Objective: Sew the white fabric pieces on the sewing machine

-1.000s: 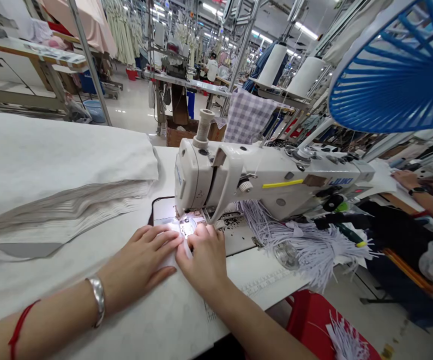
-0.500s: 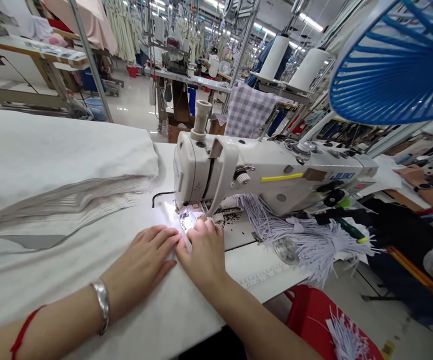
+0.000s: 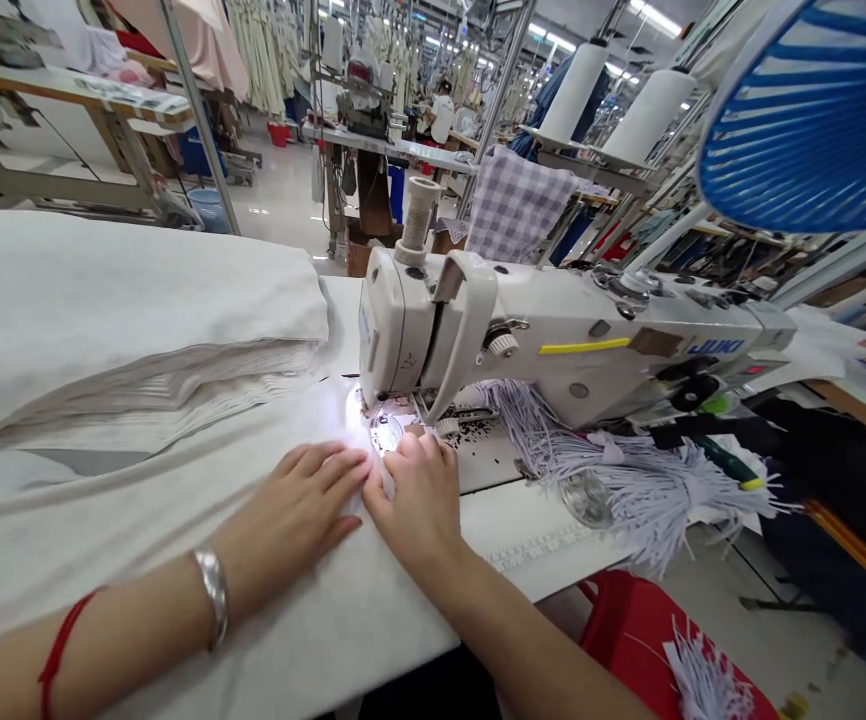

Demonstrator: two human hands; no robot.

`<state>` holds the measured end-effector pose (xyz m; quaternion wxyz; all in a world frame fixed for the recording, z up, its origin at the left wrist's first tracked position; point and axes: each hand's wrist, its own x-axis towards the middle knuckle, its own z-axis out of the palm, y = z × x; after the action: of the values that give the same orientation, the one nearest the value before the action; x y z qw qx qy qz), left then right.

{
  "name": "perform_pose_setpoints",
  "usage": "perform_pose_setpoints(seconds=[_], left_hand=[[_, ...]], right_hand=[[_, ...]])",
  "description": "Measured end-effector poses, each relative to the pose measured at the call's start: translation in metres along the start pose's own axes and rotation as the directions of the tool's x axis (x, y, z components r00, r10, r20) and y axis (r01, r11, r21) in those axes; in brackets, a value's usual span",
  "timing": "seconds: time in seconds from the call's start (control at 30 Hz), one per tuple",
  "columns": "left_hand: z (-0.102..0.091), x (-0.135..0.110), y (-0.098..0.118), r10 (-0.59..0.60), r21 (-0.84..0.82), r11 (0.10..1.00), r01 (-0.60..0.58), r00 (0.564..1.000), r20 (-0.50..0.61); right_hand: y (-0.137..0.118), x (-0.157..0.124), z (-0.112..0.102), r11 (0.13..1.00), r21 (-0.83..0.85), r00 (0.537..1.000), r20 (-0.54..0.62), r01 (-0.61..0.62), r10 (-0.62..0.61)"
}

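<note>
A white cloth (image 3: pixel 253 440) lies spread over the sewing table and runs under the lit needle area of a white sewing machine (image 3: pixel 470 340). My left hand (image 3: pixel 302 500), with a silver bangle at the wrist, rests flat on this cloth just left of the needle, fingers stretched out. Close beside it, my right hand (image 3: pixel 418 500) has its fingers curled and pinches the cloth's edge in front of the presser foot. The fingertips and the pinched edge are partly hidden.
A thick stack of white cloth (image 3: pixel 133 300) lies at the left. Bundled white strips (image 3: pixel 613 470) sit under and beside the machine arm, near a ruler marking (image 3: pixel 545 540). A red stool (image 3: pixel 628 620) stands below right; a blue fan (image 3: pixel 815 120) hangs upper right.
The view has shifted, so the machine appears farther right. The white cloth has slid forward a little and covers more of the black line left of the needle. Both hands keep their grip and pose.
</note>
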<state>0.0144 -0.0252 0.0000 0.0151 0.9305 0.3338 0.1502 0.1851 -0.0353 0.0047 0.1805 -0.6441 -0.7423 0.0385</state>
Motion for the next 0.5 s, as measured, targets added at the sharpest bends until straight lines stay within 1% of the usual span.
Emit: perform_pose_setpoints(seconds=[0.1,0.17,0.27,0.5], left_hand=[[0.004,-0.009,0.01,-0.071,0.002,0.997,0.071,0.997,0.005],[0.002,-0.011,0.01,-0.073,-0.02,0.997,0.073,0.997,0.03],[-0.002,-0.008,0.0,-0.07,-0.058,0.996,0.072,0.997,0.042],[-0.009,0.002,-0.031,0.024,-0.093,0.996,-0.017,0.996,0.081]], right_hand=[[0.0,-0.001,-0.001,1.0,-0.005,1.0,0.021,-0.004,0.004],[0.0,-0.001,-0.001,1.0,-0.006,1.0,0.025,-0.004,0.004],[0.0,-0.001,-0.001,1.0,0.003,1.0,0.027,-0.006,0.006],[0.001,-0.001,0.001,0.999,0.033,1.0,0.025,-0.018,0.017]])
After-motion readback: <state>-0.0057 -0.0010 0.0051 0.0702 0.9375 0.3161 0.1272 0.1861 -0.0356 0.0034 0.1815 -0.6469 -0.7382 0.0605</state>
